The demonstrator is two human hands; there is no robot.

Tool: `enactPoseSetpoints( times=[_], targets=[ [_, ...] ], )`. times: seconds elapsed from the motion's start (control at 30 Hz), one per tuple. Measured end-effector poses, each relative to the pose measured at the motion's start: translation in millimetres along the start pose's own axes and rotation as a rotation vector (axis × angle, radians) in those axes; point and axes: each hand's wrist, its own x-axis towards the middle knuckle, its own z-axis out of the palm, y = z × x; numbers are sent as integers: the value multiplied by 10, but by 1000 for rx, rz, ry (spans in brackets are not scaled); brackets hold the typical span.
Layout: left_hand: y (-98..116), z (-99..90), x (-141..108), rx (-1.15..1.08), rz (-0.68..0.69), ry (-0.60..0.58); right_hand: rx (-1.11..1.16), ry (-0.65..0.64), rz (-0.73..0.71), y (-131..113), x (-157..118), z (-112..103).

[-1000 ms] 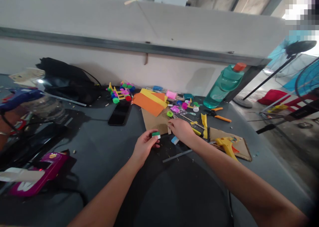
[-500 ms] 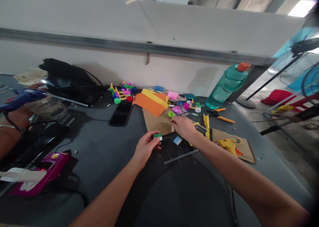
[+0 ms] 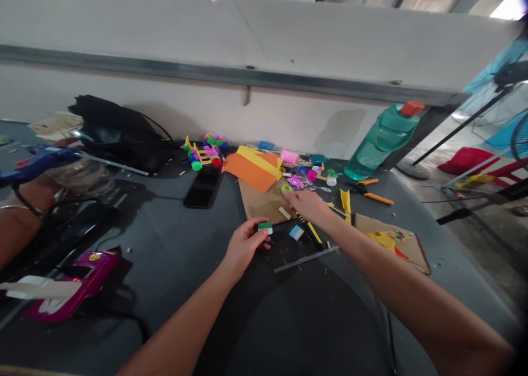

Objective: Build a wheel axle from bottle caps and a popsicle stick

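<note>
A small green-and-white block [image 3: 264, 228] is pinched between the thumb and fingers of my left hand [image 3: 243, 248], just above the dark table. My right hand [image 3: 309, 206] reaches over the cardboard piece [image 3: 264, 202], its fingers bent together beside a lime-green ring [image 3: 286, 188]. Whether those fingertips touch the ring or hold anything small, I cannot make out. Below the right hand lie a pale wooden stick [image 3: 284, 213], a blue-and-white block [image 3: 296, 233] and a black-and-yellow cutter [image 3: 314, 234]. A grey strip [image 3: 306, 259] lies nearer to me.
Orange and yellow sheets [image 3: 253, 169], a phone [image 3: 202, 188] and colourful small parts [image 3: 206, 153] lie behind. At right are a teal bottle [image 3: 377, 145], orange-handled pliers [image 3: 373, 193] and a yellow glue gun [image 3: 383, 241]. Another person's arm [image 3: 20, 227] holds a blue glue gun [image 3: 39, 161] at left.
My right hand has moved slightly right, off the pale stick, which now lies slanted on the cardboard. My left hand keeps the block. The view has shifted a little.
</note>
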Motion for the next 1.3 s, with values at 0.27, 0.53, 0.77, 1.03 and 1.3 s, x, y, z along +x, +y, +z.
enactPoseSetpoints(
  times=[0.27,0.53,0.77,1.03,1.3],
  targets=[
    [3,5,5,-17,-5,4,184,152,36,88,40,-85],
    [6,15,-7,-41,-23,9,757,275,50,3,103,-249],
    [6,9,-8,-53,-21,10,840,431,-110,-69,122,-474],
    [28,24,-26,-72,-20,5,828,756,-278,-223,14,-982],
    [36,10,-37,-94,-22,-4,566,768,-299,-426,-376,-952]
  ],
)
